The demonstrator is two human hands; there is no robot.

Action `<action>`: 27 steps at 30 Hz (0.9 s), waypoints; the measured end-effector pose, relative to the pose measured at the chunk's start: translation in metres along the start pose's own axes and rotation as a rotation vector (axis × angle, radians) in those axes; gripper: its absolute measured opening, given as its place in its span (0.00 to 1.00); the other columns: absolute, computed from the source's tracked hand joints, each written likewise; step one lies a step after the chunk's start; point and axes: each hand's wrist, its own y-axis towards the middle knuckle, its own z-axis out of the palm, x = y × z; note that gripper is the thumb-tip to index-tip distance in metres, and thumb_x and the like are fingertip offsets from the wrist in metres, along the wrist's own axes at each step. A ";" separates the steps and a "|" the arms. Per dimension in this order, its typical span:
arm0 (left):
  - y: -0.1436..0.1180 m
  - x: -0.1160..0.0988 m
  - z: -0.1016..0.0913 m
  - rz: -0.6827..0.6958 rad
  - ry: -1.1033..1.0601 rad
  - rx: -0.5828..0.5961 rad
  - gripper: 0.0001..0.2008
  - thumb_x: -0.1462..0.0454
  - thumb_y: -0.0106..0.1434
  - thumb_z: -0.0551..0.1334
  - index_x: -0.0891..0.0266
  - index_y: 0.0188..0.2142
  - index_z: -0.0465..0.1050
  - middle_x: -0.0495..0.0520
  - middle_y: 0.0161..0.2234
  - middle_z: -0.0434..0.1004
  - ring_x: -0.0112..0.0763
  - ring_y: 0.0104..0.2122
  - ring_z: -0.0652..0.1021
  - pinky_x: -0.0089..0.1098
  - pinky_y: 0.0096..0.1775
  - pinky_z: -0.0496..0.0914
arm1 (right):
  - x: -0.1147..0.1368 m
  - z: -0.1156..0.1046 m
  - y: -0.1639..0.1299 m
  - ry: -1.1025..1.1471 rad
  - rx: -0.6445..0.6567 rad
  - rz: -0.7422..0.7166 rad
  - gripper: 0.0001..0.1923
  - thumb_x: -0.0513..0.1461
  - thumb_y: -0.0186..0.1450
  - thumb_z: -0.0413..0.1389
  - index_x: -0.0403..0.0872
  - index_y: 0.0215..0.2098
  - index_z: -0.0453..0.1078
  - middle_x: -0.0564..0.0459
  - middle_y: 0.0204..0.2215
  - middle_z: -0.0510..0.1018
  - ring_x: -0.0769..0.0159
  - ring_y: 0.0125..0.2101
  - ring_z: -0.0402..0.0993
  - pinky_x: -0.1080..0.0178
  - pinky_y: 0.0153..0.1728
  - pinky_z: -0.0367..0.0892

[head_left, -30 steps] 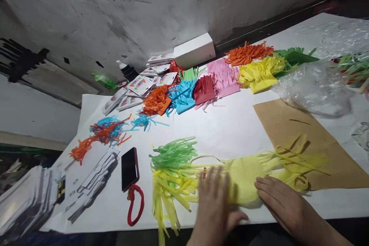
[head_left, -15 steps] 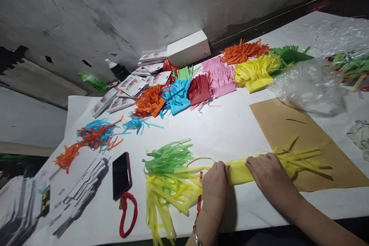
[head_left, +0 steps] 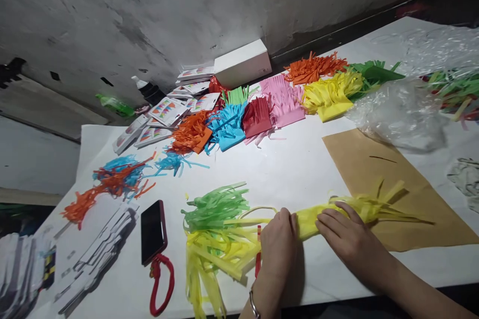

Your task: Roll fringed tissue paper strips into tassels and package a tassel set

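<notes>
A yellow tissue paper tassel (head_left: 309,221) with fringed ends lies across the near part of the table, between my two hands. My left hand (head_left: 280,244) is closed on its uncut middle band. My right hand (head_left: 344,224) lies over the band further right, its fingers curled on the paper. To the left, loose yellow strips (head_left: 213,251) spread out beside a green tissue paper fringe (head_left: 220,204). A thin red strip (head_left: 258,254) shows beside my left wrist, partly hidden.
A phone (head_left: 153,232) with a red cord lies left, near stacked white cards (head_left: 101,249). Brown paper (head_left: 404,184) lies under the fringe's right end. Coloured fringe bundles (head_left: 228,127), a white box (head_left: 243,62) and clear plastic (head_left: 400,114) line the back.
The fingers of my right hand have shifted on the yellow band, and its right-hand strips have changed shape. My left hand keeps its hold. The view has moved slightly.
</notes>
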 end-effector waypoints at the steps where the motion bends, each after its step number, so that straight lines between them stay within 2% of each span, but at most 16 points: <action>1: -0.004 0.002 -0.001 0.021 -0.033 -0.060 0.03 0.65 0.70 0.61 0.60 0.39 0.73 0.53 0.30 0.81 0.39 0.29 0.81 0.33 0.29 0.66 | 0.000 0.001 0.001 0.003 0.003 0.006 0.17 0.27 0.71 0.45 0.41 0.44 0.76 0.45 0.40 0.82 0.58 0.46 0.75 0.47 0.62 0.55; 3: -0.013 0.004 -0.002 0.115 -0.111 -0.225 0.14 0.60 0.66 0.66 0.61 0.49 0.72 0.59 0.41 0.81 0.44 0.40 0.81 0.40 0.42 0.71 | 0.001 0.000 0.003 0.031 0.002 0.030 0.16 0.27 0.71 0.46 0.43 0.42 0.75 0.47 0.37 0.81 0.60 0.43 0.76 0.47 0.62 0.55; 4: -0.017 0.005 -0.001 0.183 -0.149 -0.300 0.18 0.60 0.64 0.68 0.59 0.52 0.71 0.60 0.46 0.80 0.48 0.46 0.79 0.46 0.49 0.69 | 0.002 -0.001 0.004 0.052 -0.007 0.043 0.15 0.28 0.71 0.46 0.44 0.41 0.75 0.48 0.36 0.81 0.60 0.42 0.76 0.47 0.62 0.55; 6: -0.026 0.006 0.003 0.310 -0.200 -0.375 0.17 0.62 0.64 0.67 0.55 0.52 0.72 0.59 0.53 0.77 0.51 0.53 0.74 0.56 0.60 0.58 | 0.004 -0.003 0.004 0.082 -0.031 0.057 0.14 0.29 0.72 0.47 0.44 0.39 0.74 0.48 0.36 0.80 0.60 0.42 0.75 0.46 0.61 0.55; 8: -0.031 0.006 0.012 0.381 -0.253 -0.389 0.12 0.69 0.66 0.63 0.54 0.48 0.74 0.56 0.51 0.79 0.47 0.54 0.74 0.57 0.63 0.50 | 0.007 -0.004 0.003 0.095 -0.029 0.060 0.13 0.30 0.72 0.47 0.44 0.38 0.73 0.48 0.36 0.80 0.59 0.42 0.75 0.46 0.61 0.55; 10: -0.033 0.006 0.021 0.399 -0.314 -0.404 0.12 0.73 0.67 0.60 0.55 0.42 0.75 0.52 0.45 0.81 0.42 0.50 0.75 0.54 0.64 0.50 | 0.008 -0.004 0.000 0.088 0.006 0.059 0.12 0.31 0.72 0.47 0.45 0.39 0.72 0.48 0.37 0.80 0.58 0.41 0.74 0.46 0.60 0.54; 13: -0.035 0.009 0.028 0.394 -0.386 -0.410 0.12 0.74 0.67 0.59 0.55 0.37 0.74 0.48 0.36 0.81 0.37 0.42 0.77 0.48 0.59 0.55 | 0.006 -0.004 -0.004 0.054 0.041 0.052 0.15 0.30 0.72 0.45 0.46 0.40 0.73 0.49 0.36 0.80 0.59 0.41 0.73 0.46 0.58 0.54; 17: -0.037 0.015 0.023 0.301 -0.401 -0.382 0.09 0.70 0.69 0.58 0.57 0.33 0.73 0.50 0.33 0.79 0.37 0.37 0.75 0.45 0.51 0.61 | 0.001 -0.009 -0.007 0.021 0.041 0.135 0.19 0.29 0.73 0.42 0.48 0.36 0.72 0.50 0.34 0.78 0.59 0.39 0.72 0.49 0.55 0.56; 20: -0.034 0.016 0.015 0.221 -0.333 -0.318 0.10 0.71 0.69 0.57 0.59 0.32 0.72 0.53 0.35 0.78 0.38 0.38 0.74 0.43 0.47 0.63 | -0.001 -0.013 -0.003 -0.021 0.092 0.196 0.18 0.32 0.74 0.43 0.48 0.32 0.71 0.51 0.32 0.76 0.59 0.38 0.71 0.50 0.51 0.57; 27: -0.008 0.009 0.005 0.173 -0.062 -0.138 0.11 0.69 0.69 0.59 0.61 0.29 0.74 0.54 0.32 0.75 0.40 0.35 0.74 0.42 0.41 0.63 | -0.003 -0.005 0.011 -0.188 0.119 0.309 0.20 0.36 0.75 0.45 0.48 0.26 0.67 0.49 0.26 0.71 0.56 0.32 0.64 0.52 0.40 0.55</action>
